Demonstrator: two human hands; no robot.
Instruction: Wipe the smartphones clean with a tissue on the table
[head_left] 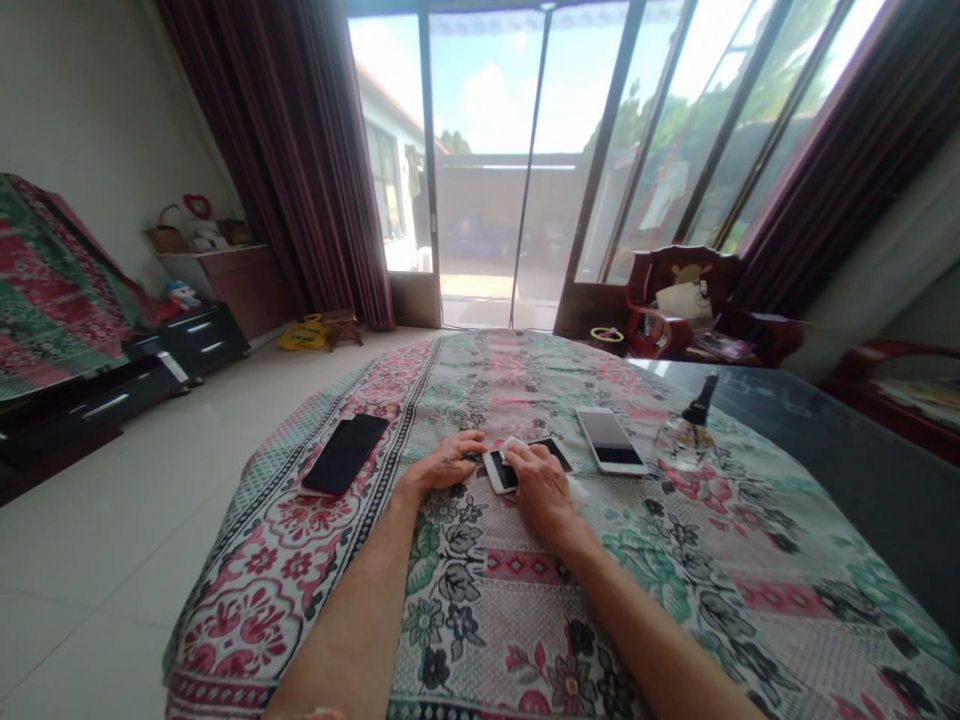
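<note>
A smartphone (498, 473) with a white frame and dark screen lies on the patterned tablecloth in front of me, partly covered by my right hand. My right hand (541, 488) is closed over a small white cloth or tissue (513, 446) and presses it against the screen. At the phone's left end, my left hand (446, 463) rests with fingers stretched out, the tips touching or very near its edge. Just beyond my right hand a dark flat piece (553, 453) shows; I cannot tell whether it belongs to the same phone.
To the right lie a white phone (611, 441) and a clear spray bottle (685, 438) with a black nozzle. A black phone (346, 455) lies at the left on the round table's cloth (525, 630). Wooden chairs (686, 300) and a dark table (847, 440) stand beyond on the right.
</note>
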